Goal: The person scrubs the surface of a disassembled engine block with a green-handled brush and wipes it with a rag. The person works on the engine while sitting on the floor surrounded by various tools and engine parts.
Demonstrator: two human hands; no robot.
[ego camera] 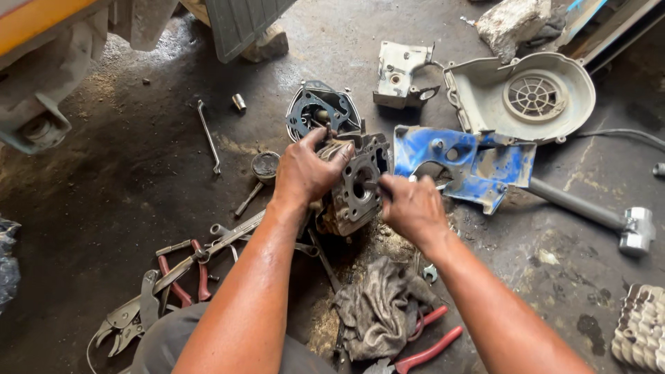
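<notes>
At frame centre, a grimy grey metal engine block (357, 183) is steadied by the left hand (305, 170) clasped over its top, so a small tool (370, 185) pinched in the right hand (412, 208) can be worked against its face.

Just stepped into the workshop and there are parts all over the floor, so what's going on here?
A person sits on the oily concrete floor working on a small engine block. The left hand grips the top of the block and steadies it, while the right hand presses a small tool, too hidden to identify, at its open face. Around it lie a blue metal cover, a grey fan housing, a gasket, pliers, a dirty rag and a hammer.
</notes>
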